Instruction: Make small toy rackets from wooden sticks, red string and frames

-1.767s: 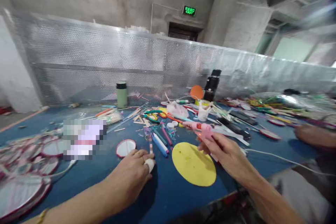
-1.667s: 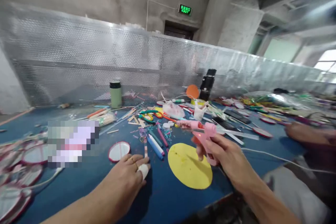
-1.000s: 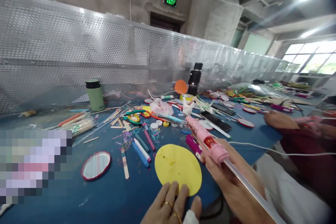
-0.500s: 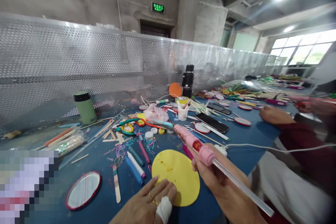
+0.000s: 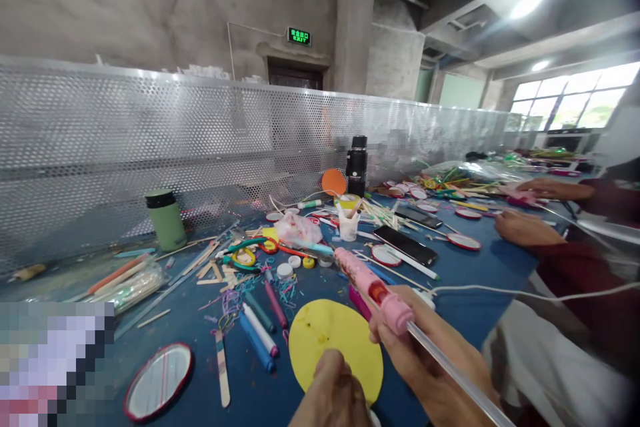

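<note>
My right hand (image 5: 433,353) is wrapped round a pink hot glue gun (image 5: 373,287). A long clear glue stick (image 5: 457,377) sticks out of the gun's back end, and its nozzle points away over the table. My left hand (image 5: 333,390) is over the lower part of a yellow paper disc (image 5: 325,330) lying flat on the blue table. Its fingers are curled in, and what they hold, if anything, is hidden. A few small dark marks dot the disc. Left of the disc lie a blue marker (image 5: 257,341) and a white marker (image 5: 260,329).
A red-rimmed round piece (image 5: 159,381) and a craft stick (image 5: 223,370) lie at the left. Scissors (image 5: 245,255), a black phone (image 5: 405,244), a green cup (image 5: 167,220) and a black bottle (image 5: 357,170) stand or lie farther back. A co-worker's hand (image 5: 525,228) is at the right.
My left hand has gone from lying spread at the disc's lower left edge to curled fingers farther right over the disc. The glue gun stays in my right hand. The view has tilted up slightly.
</note>
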Demonstrator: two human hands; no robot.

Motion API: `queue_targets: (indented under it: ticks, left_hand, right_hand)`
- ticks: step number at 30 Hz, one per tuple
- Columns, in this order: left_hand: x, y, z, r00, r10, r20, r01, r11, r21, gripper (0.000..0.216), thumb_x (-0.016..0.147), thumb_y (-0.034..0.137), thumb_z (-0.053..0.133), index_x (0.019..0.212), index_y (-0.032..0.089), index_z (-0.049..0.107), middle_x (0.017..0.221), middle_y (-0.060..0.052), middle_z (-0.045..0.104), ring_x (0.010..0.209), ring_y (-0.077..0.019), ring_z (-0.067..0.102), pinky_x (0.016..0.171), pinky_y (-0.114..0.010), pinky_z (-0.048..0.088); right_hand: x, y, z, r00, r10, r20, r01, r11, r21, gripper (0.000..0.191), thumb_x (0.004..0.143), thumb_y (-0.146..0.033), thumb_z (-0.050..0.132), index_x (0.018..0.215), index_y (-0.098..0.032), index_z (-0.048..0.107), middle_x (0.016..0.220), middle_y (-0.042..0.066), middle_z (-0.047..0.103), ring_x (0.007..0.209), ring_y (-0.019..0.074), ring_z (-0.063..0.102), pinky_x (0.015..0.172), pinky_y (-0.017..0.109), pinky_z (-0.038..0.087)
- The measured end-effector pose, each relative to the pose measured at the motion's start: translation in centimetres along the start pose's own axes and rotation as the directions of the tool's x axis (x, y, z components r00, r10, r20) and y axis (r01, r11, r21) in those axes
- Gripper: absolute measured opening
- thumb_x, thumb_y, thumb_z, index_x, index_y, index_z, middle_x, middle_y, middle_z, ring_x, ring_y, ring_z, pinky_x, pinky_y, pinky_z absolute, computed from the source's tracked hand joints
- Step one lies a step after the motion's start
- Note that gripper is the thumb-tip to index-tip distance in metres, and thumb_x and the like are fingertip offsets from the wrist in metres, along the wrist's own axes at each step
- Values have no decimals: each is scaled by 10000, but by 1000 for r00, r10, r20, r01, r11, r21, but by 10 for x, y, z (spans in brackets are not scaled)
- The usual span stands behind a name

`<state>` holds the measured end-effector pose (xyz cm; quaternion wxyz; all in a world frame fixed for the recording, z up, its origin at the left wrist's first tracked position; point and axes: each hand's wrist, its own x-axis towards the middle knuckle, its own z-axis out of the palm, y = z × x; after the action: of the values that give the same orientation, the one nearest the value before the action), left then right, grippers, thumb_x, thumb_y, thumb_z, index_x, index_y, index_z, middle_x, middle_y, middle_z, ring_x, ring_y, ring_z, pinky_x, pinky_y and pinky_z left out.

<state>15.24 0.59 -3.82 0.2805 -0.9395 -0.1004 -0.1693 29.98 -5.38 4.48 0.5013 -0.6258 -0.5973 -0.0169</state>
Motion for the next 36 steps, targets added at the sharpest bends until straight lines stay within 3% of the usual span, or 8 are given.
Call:
queue_targets:
  ticks: [4, 8, 10, 16, 21, 27, 36]
  left_hand:
    - [11, -8, 5, 997, -60, 41, 59, 997, 41, 175, 855, 165, 572, 753, 173, 714, 614, -46, 662, 550, -164, 537, 704, -389, 435]
    - [16, -25, -13, 993, -64, 95, 62, 998, 19, 153, 873, 225, 573, 790, 149, 677, 727, -65, 698, 572, -157, 554, 672, -371, 425]
    - [15, -29, -18, 995, -49, 85, 49, 999, 3, 174, 893, 234, 548, 778, 152, 650, 683, -49, 672, 551, -159, 553, 644, -362, 413]
    - [1, -6, -5, 998, -53, 27, 54, 998, -27, 135, 889, 175, 537, 840, 126, 653, 635, -42, 629, 558, -141, 533, 641, -325, 391]
    - [4, 4, -4, 993, -107, 59, 104, 994, 45, 195, 885, 145, 505, 854, 127, 696, 774, -117, 707, 643, -186, 591, 686, -376, 423]
    - [18, -12, -13, 986, -79, 148, 71, 996, 58, 173, 871, 193, 546, 798, 111, 680, 781, -123, 711, 650, -200, 612, 737, -418, 444]
    - [-6, -51, -18, 983, -61, 171, 28, 982, 187, 117, 873, 112, 520, 852, 134, 634, 794, -70, 632, 727, -201, 584, 758, -397, 425]
  right_hand:
    - [5, 0, 3, 999, -24, 27, 23, 999, 33, 235, 928, -422, 494, 806, -237, 571, 712, -23, 660, 533, 126, 588, 449, 188, 450]
    - [8, -3, 4, 999, -37, 14, 35, 997, 75, 227, 914, -404, 522, 766, -236, 560, 686, -27, 648, 559, 135, 596, 507, 192, 485]
    - [8, -3, 3, 999, -34, 1, 34, 996, 87, 218, 904, -399, 540, 761, -236, 561, 694, -28, 647, 566, 134, 596, 512, 190, 487]
    - [6, 3, -1, 998, 27, 54, -34, 991, 129, 192, 915, -415, 542, 841, -242, 583, 682, -28, 614, 584, 146, 596, 460, 195, 461]
    - [3, 6, 0, 997, 14, 80, -23, 993, 115, 189, 938, -406, 525, 844, -247, 563, 712, -34, 597, 594, 133, 568, 519, 197, 470]
    - [5, 6, 1, 997, -31, 65, 27, 997, 72, 197, 948, -393, 501, 845, -245, 581, 710, -30, 622, 589, 139, 581, 550, 219, 478]
    - [12, -8, 3, 996, -51, 71, 47, 997, 61, 298, 952, -404, 474, 723, -232, 560, 681, -28, 639, 571, 128, 582, 519, 202, 460]
